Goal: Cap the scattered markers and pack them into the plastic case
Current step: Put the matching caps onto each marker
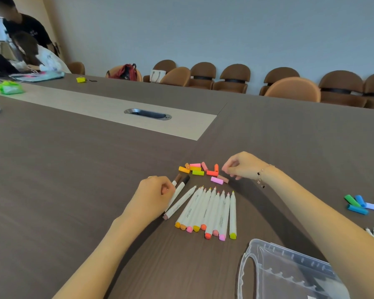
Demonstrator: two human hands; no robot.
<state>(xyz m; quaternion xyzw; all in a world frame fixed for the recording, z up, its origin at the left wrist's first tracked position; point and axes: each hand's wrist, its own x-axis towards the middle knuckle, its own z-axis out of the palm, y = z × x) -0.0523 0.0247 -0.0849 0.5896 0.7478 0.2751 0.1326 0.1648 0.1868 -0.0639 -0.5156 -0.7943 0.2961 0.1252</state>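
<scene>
Nearest, at the lower right edge of the view: clear plastic case [289, 272], lying open on the brown table [73, 190], partly under the right forearm. Just beyond, in the middle: row of white uncapped markers [209, 210], packed side by side and fanned slightly, long axes running near to far, fine tips toward the far side, coloured butt ends toward the near side. To the left of the row: left hand [153, 197], fingers curled round the barrels of two capped markers, brown [177, 179] and black [183, 184], both angled far-right with caps at the far end. Beyond the row: cluster of loose caps [200, 170] in orange, yellow, green, pink and red, lying at mixed angles. Immediately right of the cluster: right hand [242, 167], fingertips drawn together over the caps; whether pinching one, cannot tell. Hands apart, markers and caps between. At the right edge: blue and green caps [356, 203] plus more markers, cut off. Open tabletop to the left and far side; pale centre strip with a cable port [147, 114]; brown chairs [289, 87] along the far wall.
</scene>
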